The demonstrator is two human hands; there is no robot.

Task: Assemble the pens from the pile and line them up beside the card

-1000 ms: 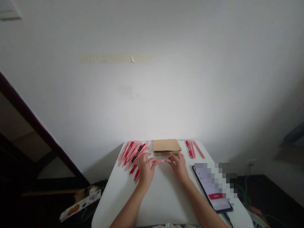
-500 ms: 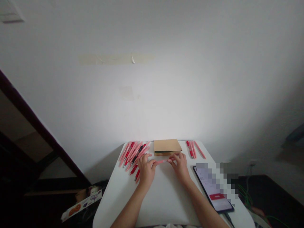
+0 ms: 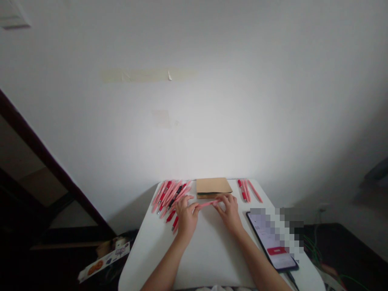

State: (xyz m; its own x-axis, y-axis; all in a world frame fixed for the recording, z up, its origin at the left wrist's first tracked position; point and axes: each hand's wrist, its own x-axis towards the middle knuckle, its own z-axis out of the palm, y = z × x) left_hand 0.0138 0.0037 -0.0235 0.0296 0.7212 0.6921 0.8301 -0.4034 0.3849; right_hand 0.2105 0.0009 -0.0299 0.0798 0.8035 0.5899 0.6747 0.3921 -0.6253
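My left hand (image 3: 185, 216) and my right hand (image 3: 229, 211) hold the two ends of one pink pen (image 3: 207, 204) between them, just above the white table (image 3: 209, 250). Both hands pinch it with curled fingers. A pile of several pink and red pens (image 3: 169, 196) lies just left of my left hand. A flat brown cardboard box (image 3: 212, 186) sits right behind the held pen. A smaller group of pink and red pens (image 3: 247, 190) lies to the right of the box.
A phone (image 3: 273, 242) with a lit screen lies at the table's right side, a cable running off its near end. The white wall stands right behind the table. A printed carton (image 3: 104, 260) lies on the dark floor to the left.
The held pen now shows as one joined pink length, tilted a little up toward the right. Both hands have stayed almost in place.
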